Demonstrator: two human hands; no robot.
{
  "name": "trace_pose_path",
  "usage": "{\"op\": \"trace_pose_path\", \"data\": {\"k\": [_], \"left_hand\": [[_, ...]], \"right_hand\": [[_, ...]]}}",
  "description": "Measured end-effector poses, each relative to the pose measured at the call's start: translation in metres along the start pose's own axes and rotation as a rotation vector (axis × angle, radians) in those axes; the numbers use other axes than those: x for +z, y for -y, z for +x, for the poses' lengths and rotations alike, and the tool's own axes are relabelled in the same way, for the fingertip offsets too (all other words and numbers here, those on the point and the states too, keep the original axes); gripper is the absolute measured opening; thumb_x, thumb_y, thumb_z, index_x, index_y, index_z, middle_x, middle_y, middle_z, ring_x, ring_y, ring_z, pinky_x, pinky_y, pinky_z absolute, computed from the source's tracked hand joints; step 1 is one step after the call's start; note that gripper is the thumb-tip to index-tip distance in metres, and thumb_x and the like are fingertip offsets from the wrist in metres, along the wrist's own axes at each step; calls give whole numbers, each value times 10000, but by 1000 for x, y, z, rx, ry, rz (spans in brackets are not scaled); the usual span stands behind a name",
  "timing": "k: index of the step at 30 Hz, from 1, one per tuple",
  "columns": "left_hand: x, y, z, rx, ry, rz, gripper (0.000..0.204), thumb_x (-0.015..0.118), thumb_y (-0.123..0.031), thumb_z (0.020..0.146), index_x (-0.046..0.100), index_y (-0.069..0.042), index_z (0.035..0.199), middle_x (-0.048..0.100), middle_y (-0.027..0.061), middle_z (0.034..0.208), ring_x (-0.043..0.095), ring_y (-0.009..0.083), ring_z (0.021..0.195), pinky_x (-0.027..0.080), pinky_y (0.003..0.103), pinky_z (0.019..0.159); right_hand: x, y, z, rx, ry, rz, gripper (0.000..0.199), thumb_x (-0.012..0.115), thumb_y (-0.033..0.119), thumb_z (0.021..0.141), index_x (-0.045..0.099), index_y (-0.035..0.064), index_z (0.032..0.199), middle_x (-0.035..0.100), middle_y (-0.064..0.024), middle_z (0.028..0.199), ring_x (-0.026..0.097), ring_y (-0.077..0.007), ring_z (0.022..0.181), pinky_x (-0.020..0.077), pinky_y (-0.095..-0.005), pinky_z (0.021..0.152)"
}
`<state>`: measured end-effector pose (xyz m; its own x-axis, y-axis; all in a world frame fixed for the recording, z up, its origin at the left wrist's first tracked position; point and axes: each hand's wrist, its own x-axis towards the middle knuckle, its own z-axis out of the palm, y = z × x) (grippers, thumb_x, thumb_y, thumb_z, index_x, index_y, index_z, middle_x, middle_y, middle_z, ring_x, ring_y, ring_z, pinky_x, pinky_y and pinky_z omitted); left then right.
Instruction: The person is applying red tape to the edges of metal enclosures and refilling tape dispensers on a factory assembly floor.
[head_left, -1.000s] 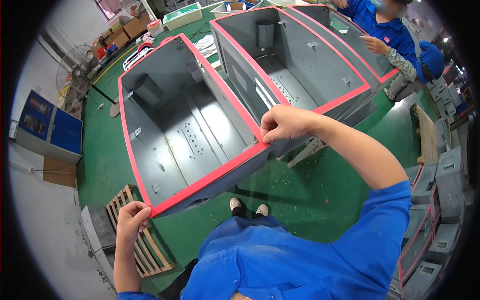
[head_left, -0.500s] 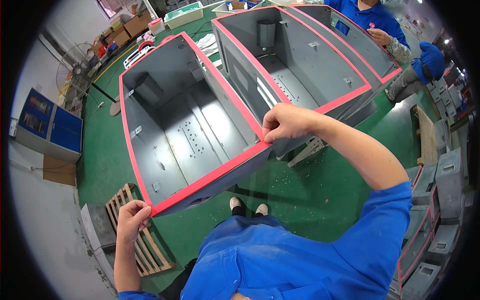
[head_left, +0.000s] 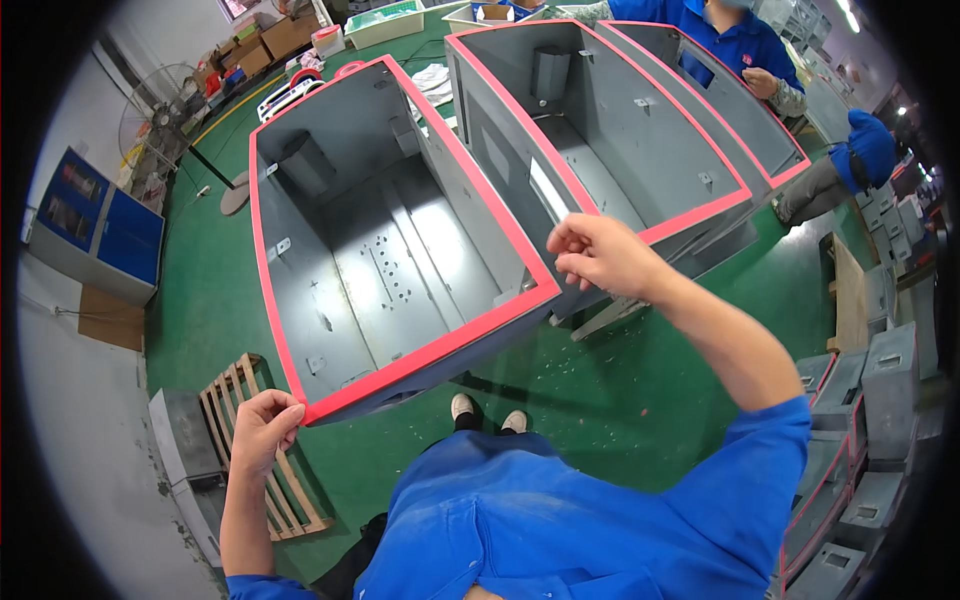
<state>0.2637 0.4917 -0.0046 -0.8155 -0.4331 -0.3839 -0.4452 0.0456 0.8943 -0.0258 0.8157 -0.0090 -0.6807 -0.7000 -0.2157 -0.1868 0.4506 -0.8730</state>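
Note:
A large grey metal cabinet shell [head_left: 465, 215] lies with its hollow side up in front of me. Pinkish-red tape [head_left: 430, 356] runs along its rim. At the near left corner, my left hand [head_left: 262, 430] pinches the end of the tape between thumb and fingers. My right hand [head_left: 597, 258] is raised just right of the near right corner, apart from the rim. Its fingers are loosely bent and spaced, with nothing visible in them.
A second taped cabinet shell [head_left: 640, 120] stands close on the right, with a third [head_left: 735, 110] beyond it. A co-worker [head_left: 735, 45] stands behind that one. A wooden pallet [head_left: 285, 500] lies at lower left; stacked grey boxes [head_left: 885, 385] line the right.
My right hand has let go of the near right corner and moved slightly right, its fingers loosening. My left hand keeps its pinch at the near left corner.

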Motion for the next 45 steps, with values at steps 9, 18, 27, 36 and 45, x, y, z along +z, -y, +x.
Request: {"op": "trace_pose_path", "data": {"k": [9,18,27,36,45], "left_hand": [[-1,-3,3,-38,-3,42,108,637,-82,750,570,2,750,534,0,595,446,26,465,328,152,385],[-9,-5,0,-50,52,119,134,633,-117,761,586,8,748,542,13,609,458,43,491,330,179,410],[-17,1,5,2,136,63,144,646,-151,745,610,-12,749,576,16,651,479,46,549,348,185,462],[-17,12,8,155,157,116,106,615,-98,769,605,7,755,602,32,706,565,73,682,443,195,618],[-18,17,8,200,177,148,84,604,-80,781,597,2,766,599,31,726,563,71,685,457,204,627]], "right_hand": [[31,-18,-23,99,-159,476,194,564,183,838,553,6,918,565,-52,824,543,-97,723,449,-213,592],[51,-19,-18,65,-247,517,121,568,129,828,531,25,878,517,-3,754,465,-56,642,387,-196,543],[55,-23,-20,42,-238,530,76,533,117,857,496,56,884,492,24,732,467,-29,604,385,-156,507],[54,-26,-19,47,-249,501,77,538,139,860,501,81,896,513,42,746,490,-29,596,419,-151,505],[57,-24,-20,52,-283,520,108,564,142,843,501,61,875,497,29,730,477,-39,592,393,-160,499]]}}
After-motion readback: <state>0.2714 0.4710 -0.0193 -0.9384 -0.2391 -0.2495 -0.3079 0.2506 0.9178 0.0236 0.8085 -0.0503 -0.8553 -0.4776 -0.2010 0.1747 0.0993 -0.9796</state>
